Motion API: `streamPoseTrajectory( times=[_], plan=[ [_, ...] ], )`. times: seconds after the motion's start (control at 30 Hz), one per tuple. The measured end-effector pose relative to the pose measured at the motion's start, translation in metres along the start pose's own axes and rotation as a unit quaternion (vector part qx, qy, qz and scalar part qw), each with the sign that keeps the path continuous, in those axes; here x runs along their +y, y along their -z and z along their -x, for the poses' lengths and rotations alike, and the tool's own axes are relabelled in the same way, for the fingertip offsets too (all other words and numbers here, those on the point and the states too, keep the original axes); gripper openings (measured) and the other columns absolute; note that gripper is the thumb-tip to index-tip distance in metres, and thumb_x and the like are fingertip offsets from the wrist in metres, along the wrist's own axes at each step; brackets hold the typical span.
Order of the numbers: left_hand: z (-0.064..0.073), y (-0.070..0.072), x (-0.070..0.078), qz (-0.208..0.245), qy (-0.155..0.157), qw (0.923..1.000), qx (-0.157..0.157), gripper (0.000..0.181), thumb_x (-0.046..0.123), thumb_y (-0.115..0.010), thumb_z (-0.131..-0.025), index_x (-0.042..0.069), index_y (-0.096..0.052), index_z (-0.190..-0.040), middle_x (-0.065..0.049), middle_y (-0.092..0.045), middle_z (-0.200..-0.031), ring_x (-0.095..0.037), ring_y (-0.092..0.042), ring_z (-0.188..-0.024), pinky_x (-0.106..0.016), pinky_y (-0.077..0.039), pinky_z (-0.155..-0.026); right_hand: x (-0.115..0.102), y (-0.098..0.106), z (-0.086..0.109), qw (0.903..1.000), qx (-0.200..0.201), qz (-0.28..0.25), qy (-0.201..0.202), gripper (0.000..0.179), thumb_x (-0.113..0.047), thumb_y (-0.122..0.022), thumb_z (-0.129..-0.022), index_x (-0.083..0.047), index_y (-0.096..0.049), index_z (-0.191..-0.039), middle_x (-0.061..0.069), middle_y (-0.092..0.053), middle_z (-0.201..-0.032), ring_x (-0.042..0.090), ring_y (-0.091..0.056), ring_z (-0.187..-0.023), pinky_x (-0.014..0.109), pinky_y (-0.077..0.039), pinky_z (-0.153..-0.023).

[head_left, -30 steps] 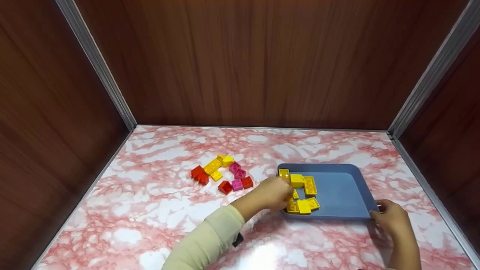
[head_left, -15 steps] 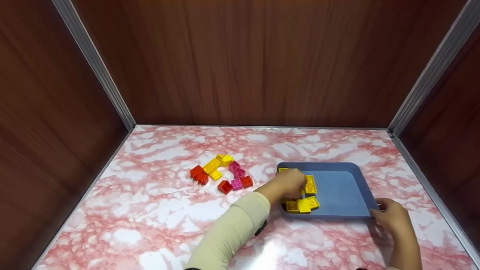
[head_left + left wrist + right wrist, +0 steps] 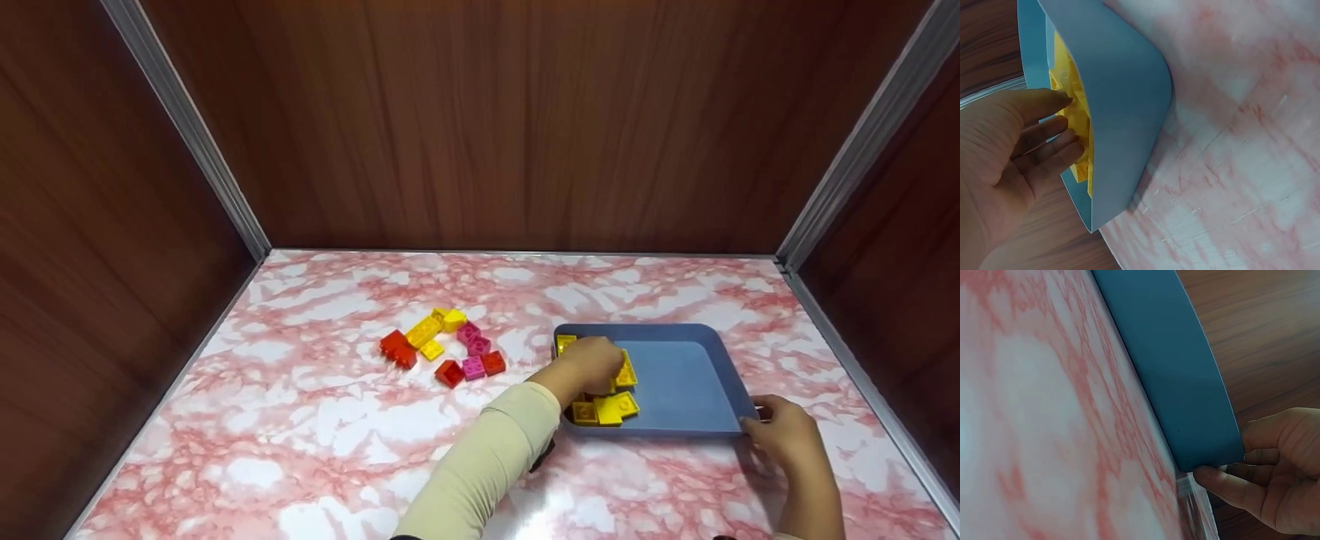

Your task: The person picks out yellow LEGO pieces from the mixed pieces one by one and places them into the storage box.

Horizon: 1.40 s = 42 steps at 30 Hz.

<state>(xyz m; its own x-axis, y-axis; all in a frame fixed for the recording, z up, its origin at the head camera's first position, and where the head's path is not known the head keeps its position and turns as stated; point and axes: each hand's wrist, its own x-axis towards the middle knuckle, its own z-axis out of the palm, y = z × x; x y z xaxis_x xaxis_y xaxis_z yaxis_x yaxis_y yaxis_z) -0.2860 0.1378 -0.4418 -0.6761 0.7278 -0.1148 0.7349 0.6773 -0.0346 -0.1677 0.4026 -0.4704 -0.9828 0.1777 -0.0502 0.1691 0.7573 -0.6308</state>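
A shallow blue-grey tray [image 3: 679, 382] lies on the table with several yellow toy bricks [image 3: 609, 411] gathered along its left side. My left hand [image 3: 591, 364] reaches in over that side and hides part of the bricks. In the left wrist view, thumb and fingertips close in on a yellow brick [image 3: 1077, 119] just inside the tray's wall. At the tray's near right corner, my right hand [image 3: 787, 435] grips the rim. The right wrist view has its thumb and fingers on either side of the corner of the tray wall [image 3: 1185, 382].
Left of the tray sits a loose ring of bricks: red ones [image 3: 397, 349], a long yellow one [image 3: 424, 331] and pink ones [image 3: 474, 367]. Brown wood-grain panels [image 3: 480, 135] with metal corner strips enclose the marbled table [image 3: 300, 420] at the back and sides.
My left hand has moved rightward from the tray's left edge to farther inside it. A yellow brick by its fingers has shifted slightly. The right hand stays on the corner.
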Motion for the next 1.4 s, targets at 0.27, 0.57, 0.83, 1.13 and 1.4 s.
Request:
streamPoseTrajectory(
  times=[0.27,0.57,0.83,1.13,1.4],
  plan=[
    [0.006,0.001,-0.012,0.062,0.001,0.9978,0.022,0.006,0.018,-0.074,-0.082,0.016,-0.071,-0.087,0.008,-0.061,-0.078,-0.008,-0.053,-0.072,-0.022,-0.046,-0.068,0.000,0.001,0.000,1.0000,-0.003,0.001,-0.008,0.051,-0.010,-0.061,-0.088,0.020,-0.046,-0.126,0.038,-0.059,-0.110,0.047,-0.059,-0.097,0.057,-0.044,-0.086],
    [0.027,0.001,-0.028,0.083,0.009,0.9954,0.047,0.022,0.019,-0.073,-0.083,0.019,-0.077,-0.105,0.006,-0.070,-0.101,-0.010,-0.062,-0.096,-0.022,-0.048,-0.086,-0.001,0.000,-0.001,1.0000,0.000,0.002,-0.004,0.050,-0.009,-0.062,-0.088,0.021,-0.047,-0.125,0.038,-0.059,-0.108,0.047,-0.059,-0.097,0.057,-0.044,-0.085],
    [0.051,0.004,-0.033,0.070,0.022,0.9940,0.081,0.021,0.019,-0.073,-0.081,0.017,-0.077,-0.102,0.002,-0.066,-0.097,-0.015,-0.063,-0.086,-0.028,-0.051,-0.078,-0.001,0.000,-0.002,1.0000,0.000,0.004,-0.008,0.050,-0.009,-0.061,-0.088,0.021,-0.046,-0.125,0.038,-0.058,-0.109,0.047,-0.058,-0.097,0.057,-0.044,-0.086],
    [0.076,0.003,-0.049,0.066,0.043,0.9856,0.150,0.013,0.018,-0.073,-0.081,0.016,-0.077,-0.093,0.001,-0.064,-0.087,-0.018,-0.062,-0.077,-0.030,-0.051,-0.066,-0.001,0.002,-0.001,1.0000,0.001,0.004,-0.007,0.051,-0.010,-0.061,-0.088,0.022,-0.046,-0.124,0.039,-0.058,-0.110,0.046,-0.059,-0.096,0.056,-0.045,-0.084],
    [0.097,-0.009,-0.063,0.066,0.061,0.9793,0.181,0.019,0.021,-0.074,-0.082,0.018,-0.077,-0.100,0.000,-0.066,-0.093,-0.020,-0.065,-0.085,-0.033,-0.053,-0.070,-0.001,0.000,-0.001,0.9999,0.006,0.013,-0.007,0.050,-0.010,-0.062,-0.087,0.020,-0.047,-0.125,0.038,-0.059,-0.109,0.051,-0.057,-0.100,0.059,-0.043,-0.086]
  ],
)
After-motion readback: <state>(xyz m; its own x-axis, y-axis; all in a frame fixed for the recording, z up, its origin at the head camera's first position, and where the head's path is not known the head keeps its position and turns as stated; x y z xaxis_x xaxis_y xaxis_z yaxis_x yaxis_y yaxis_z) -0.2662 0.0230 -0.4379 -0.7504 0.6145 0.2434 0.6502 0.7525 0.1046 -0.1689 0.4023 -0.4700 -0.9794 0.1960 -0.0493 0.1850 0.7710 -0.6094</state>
